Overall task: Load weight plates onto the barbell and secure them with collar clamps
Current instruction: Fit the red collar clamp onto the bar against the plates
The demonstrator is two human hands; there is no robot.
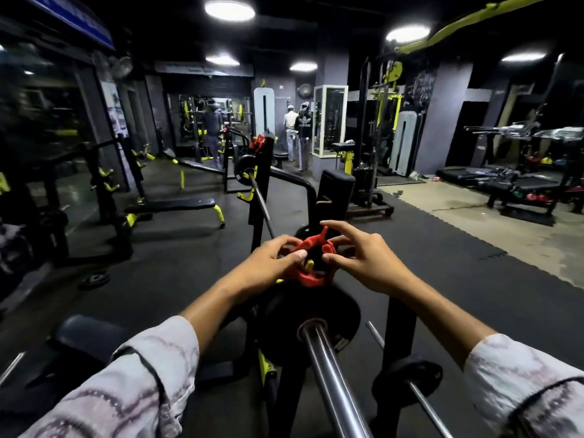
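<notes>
Head view: clamping step.
Left hand [274, 258]: pinches red collar clamp [311, 260] at nine o'clock.
Right hand [363, 258]: pinches it at three o'clock.
Next: likely slide it along barbell [331, 374] to the near plate [316, 308], then latch.

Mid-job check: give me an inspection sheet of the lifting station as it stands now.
Surface: dark rubber floor mat.
Job's things: barbell on the rack; black weight plate on the near sleeve; red collar clamp held above the plate, not on the sleeve.
Clutter: small loose plate on the floor at left.
Hands: left hand and right hand both grip the clamp.
Cables: nothing seen.
Surroundings: flat bench at left; people standing far back.
</notes>
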